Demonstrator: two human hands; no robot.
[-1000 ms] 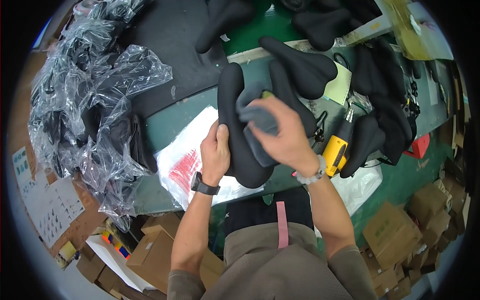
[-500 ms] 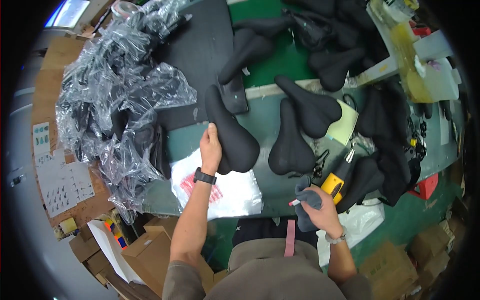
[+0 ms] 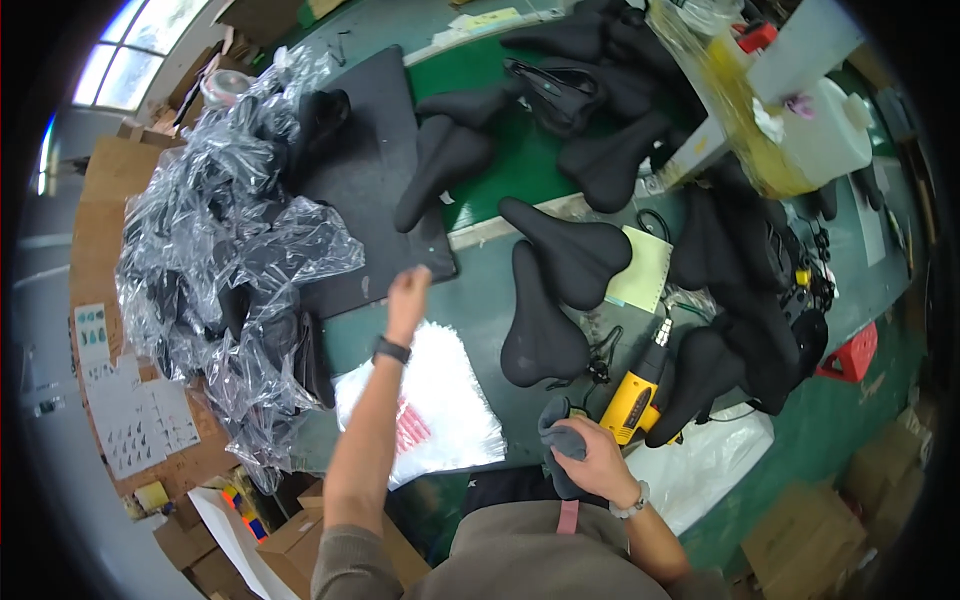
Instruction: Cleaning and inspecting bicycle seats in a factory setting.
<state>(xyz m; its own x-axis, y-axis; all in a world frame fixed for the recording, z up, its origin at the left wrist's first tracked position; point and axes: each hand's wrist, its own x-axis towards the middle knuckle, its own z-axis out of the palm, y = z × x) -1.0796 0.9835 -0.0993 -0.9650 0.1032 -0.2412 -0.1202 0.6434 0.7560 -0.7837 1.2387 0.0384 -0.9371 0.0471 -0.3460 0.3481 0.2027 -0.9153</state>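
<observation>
The right hand (image 3: 590,462) grips a grey cloth (image 3: 562,440) close to the body, just beside a yellow power tool (image 3: 637,395). Farther out, the left hand (image 3: 409,293) hovers empty, fingers loosely curled, over the black mat's (image 3: 365,180) near edge, beyond a stack of clear bags (image 3: 440,405), with a black bicycle saddle (image 3: 538,325) to its right.

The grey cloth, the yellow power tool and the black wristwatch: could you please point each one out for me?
grey cloth (image 3: 562,437): head view, on the bunched fold above the right hand.
yellow power tool (image 3: 634,400): head view, on its yellow body.
black wristwatch (image 3: 391,350): head view, on the band around the left wrist.
</observation>
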